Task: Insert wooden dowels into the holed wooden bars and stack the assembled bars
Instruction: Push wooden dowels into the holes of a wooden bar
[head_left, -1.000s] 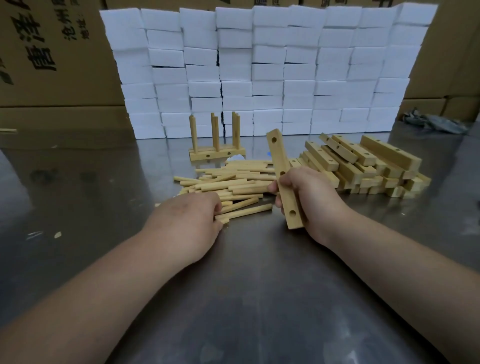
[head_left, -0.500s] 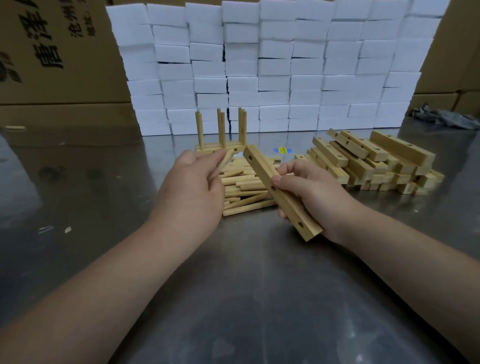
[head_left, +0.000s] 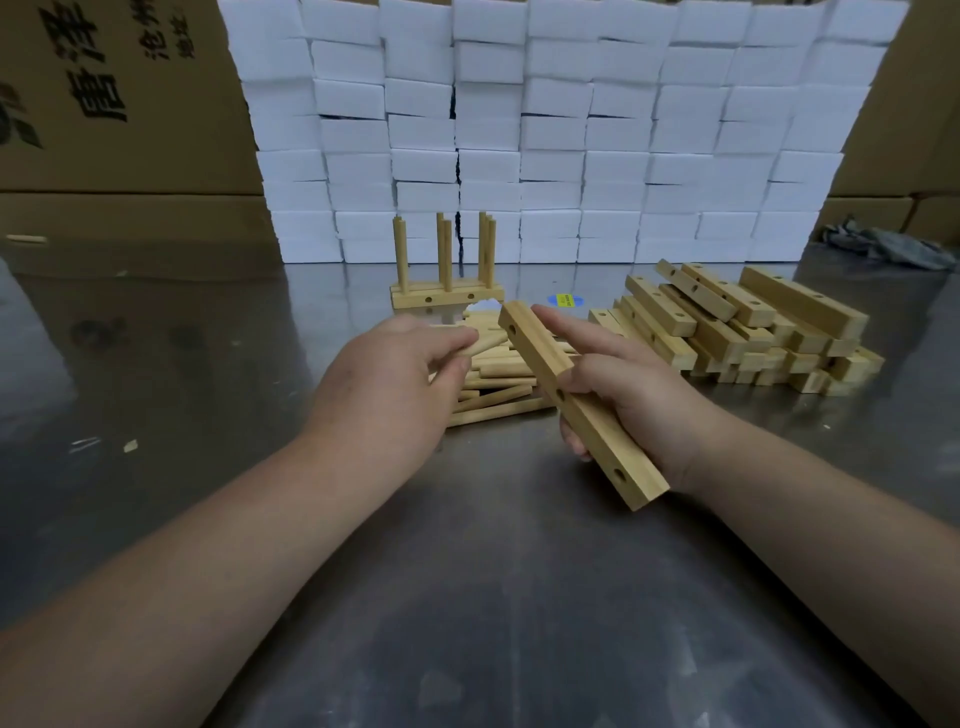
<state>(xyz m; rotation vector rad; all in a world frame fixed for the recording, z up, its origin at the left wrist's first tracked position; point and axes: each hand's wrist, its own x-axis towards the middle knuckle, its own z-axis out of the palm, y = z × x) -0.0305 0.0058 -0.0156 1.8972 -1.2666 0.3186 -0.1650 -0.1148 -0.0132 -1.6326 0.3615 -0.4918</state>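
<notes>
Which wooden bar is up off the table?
The tilted bar the right hand grips, its holes empty. The rest lie in the right pile or sit at the back holding upright dowels.

A dull, scuffed metal table (head_left: 467, 597) fills the lower part of the view and faintly reflects what stands behind it. Along its far edge rises a wall of white rectangular blocks (head_left: 571, 130), stacked in uneven rows like bricks, with a dark vertical gap left of centre. To the left of the wall stands a large cardboard box (head_left: 171, 130) printed with black characters (head_left: 104, 78), and more cardboard (head_left: 930, 104) stands to the right. A crumpled grey cloth (head_left: 883, 244) lies at the wall's right foot. A small yellow sticker (head_left: 565, 299) sits on the table near the wall, and a pale chip (head_left: 130, 445) lies well to the left.
</notes>
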